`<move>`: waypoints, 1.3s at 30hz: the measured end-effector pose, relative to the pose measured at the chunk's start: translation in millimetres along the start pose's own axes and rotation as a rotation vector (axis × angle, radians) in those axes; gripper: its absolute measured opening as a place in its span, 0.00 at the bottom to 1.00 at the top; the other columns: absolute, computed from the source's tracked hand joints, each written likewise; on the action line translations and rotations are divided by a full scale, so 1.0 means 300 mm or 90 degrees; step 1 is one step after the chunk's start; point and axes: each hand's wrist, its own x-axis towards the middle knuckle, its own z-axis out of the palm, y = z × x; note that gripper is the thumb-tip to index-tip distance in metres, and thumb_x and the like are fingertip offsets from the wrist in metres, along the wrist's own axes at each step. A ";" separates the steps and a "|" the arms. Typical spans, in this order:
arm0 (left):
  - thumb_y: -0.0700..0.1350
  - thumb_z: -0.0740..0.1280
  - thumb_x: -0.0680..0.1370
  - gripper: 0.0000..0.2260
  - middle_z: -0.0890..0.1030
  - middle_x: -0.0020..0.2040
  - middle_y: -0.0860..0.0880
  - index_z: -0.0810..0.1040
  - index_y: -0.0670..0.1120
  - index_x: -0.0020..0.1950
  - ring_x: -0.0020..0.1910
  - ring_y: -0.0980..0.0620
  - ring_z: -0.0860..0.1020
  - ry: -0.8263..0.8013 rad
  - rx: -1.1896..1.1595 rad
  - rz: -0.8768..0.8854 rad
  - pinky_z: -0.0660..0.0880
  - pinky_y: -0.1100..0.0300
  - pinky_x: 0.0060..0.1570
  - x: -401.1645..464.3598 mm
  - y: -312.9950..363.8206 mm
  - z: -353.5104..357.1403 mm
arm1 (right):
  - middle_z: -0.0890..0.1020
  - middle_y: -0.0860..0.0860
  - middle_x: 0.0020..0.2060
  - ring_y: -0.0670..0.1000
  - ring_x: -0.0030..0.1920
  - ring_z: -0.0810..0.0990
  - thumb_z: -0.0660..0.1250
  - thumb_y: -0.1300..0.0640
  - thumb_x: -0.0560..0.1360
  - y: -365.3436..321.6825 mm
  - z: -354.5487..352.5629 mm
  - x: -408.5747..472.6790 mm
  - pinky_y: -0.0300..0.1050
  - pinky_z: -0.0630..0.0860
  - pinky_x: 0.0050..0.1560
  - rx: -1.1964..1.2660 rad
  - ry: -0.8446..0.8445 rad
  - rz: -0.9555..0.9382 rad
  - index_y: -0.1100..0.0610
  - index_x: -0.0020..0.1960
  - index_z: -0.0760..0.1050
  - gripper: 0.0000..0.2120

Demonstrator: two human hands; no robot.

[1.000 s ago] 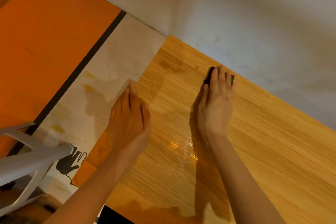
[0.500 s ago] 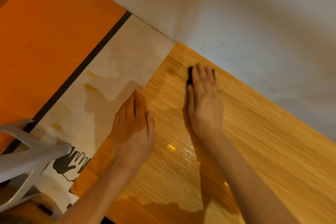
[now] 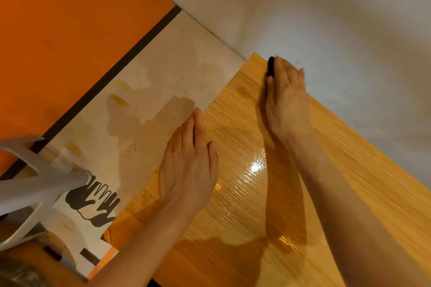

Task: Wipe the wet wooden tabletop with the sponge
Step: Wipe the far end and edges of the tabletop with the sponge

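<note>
The small dark sponge lies near the far corner of the glossy light-brown wooden tabletop, just beside the edge where the wood meets the pale grey wall, and its long axis runs toward that wall. The right hand presses on the sponge with straight fingers, covering most of it, while the left hand rests flat with fingers extended on the left edge of the wood, well apart from the sponge. Toward the wall and corner little room is left, but a wide wooden surface with a wet shine opens to the near side and the right; left of the table a white chair frame stands on the orange and cream floor.
</note>
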 end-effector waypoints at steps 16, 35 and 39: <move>0.50 0.50 0.85 0.27 0.68 0.76 0.39 0.56 0.36 0.80 0.73 0.44 0.70 -0.026 -0.001 -0.001 0.65 0.52 0.73 0.009 0.007 -0.006 | 0.78 0.58 0.58 0.57 0.58 0.75 0.52 0.55 0.83 -0.060 -0.007 0.227 0.46 0.69 0.56 0.122 -0.111 -0.064 0.61 0.61 0.74 0.16; 0.50 0.51 0.84 0.27 0.68 0.76 0.38 0.58 0.35 0.80 0.74 0.44 0.69 -0.019 -0.018 0.017 0.63 0.54 0.74 0.013 0.000 -0.010 | 0.57 0.52 0.76 0.51 0.78 0.49 0.53 0.57 0.84 -0.107 0.068 -0.173 0.55 0.49 0.78 0.073 -0.012 -0.134 0.61 0.76 0.59 0.21; 0.50 0.51 0.84 0.27 0.68 0.76 0.38 0.59 0.35 0.80 0.73 0.44 0.70 -0.020 -0.030 0.017 0.66 0.53 0.73 0.014 0.005 -0.014 | 0.61 0.54 0.76 0.51 0.78 0.55 0.54 0.55 0.83 -0.068 0.043 -0.230 0.51 0.51 0.78 0.038 -0.114 -0.302 0.60 0.75 0.60 0.22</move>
